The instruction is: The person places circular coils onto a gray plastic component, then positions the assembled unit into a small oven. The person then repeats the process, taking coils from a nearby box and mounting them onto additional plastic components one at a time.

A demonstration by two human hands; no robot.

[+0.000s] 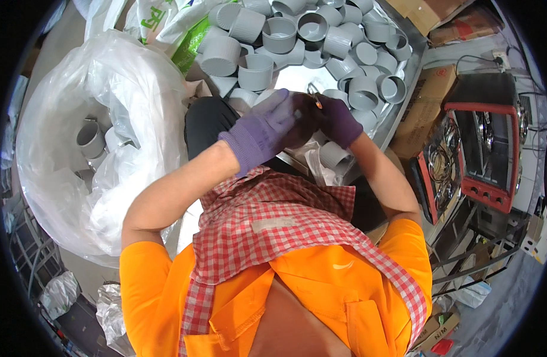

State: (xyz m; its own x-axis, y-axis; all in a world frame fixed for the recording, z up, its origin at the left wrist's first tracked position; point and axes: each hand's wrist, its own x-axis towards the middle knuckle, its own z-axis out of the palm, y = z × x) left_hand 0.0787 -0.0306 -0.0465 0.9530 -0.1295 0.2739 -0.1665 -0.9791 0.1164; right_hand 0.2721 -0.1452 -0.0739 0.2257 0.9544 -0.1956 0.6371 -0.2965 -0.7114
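Both my hands wear purple work gloves with dark palms and meet above my lap, at the near edge of a heap of grey round cups (279, 34). My left hand (264, 128) is closed, its fingers turned inward; whatever it grips is hidden by the gloves. My right hand (340, 122) is closed against it, pinching a small tool (319, 103) of which only a thin metal end and an orange bit show. The cups, some ribbed outside, lie at many angles in a wide metal tray (412, 80).
To the left stands a large clear plastic bag (50, 160), open on top, with several grey cups (90, 140) inside. At the right are a cardboard box (425, 107) and a red-framed heater-like appliance (485, 149) on a metal rack. A green-and-white sack (193, 44) lies beyond the bag.
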